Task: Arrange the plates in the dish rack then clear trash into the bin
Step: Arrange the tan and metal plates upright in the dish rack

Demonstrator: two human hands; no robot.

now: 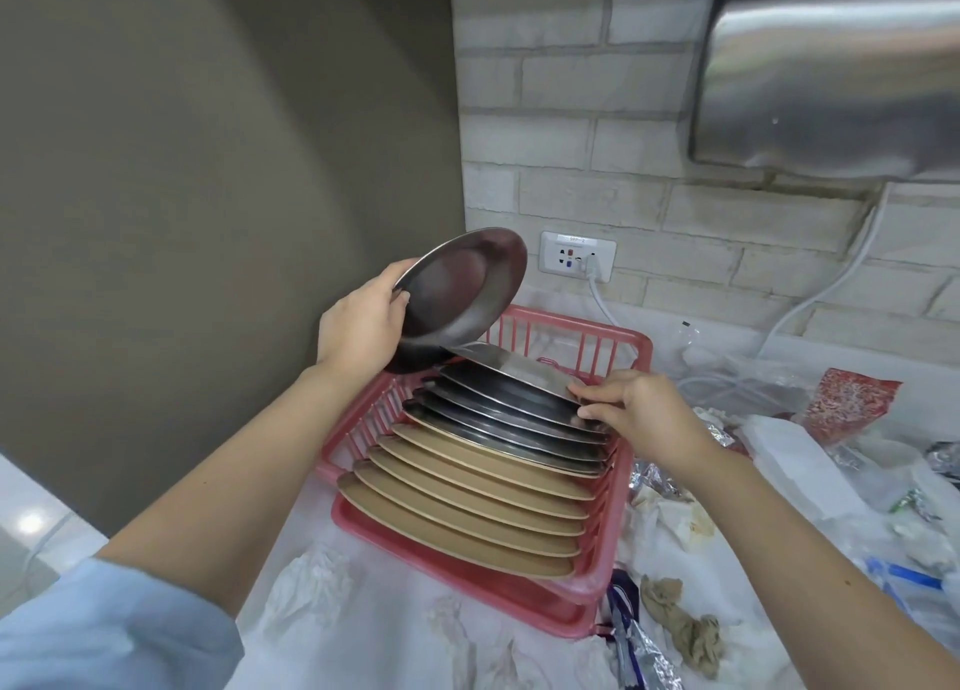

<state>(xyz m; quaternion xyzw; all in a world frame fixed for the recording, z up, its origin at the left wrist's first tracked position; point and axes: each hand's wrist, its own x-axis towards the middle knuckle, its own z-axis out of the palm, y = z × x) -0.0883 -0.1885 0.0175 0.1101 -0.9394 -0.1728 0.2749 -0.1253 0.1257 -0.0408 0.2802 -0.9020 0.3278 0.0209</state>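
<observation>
Fingers of the left hand (363, 320) grip a round steel plate (462, 286); right hand (636, 408) pinches racked steel plates (519, 408) in the pink plastic rack (618, 346). Still racking; next, slot it behind.

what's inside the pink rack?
The rack holds a row of tilted plates: tan plates nearest, steel plates farther back. The right hand touches the back ones. The rack floor and slots are covered.

Even, soft indoor light; glare on the steel hood (831, 65); wide-angle bending at edges.
</observation>
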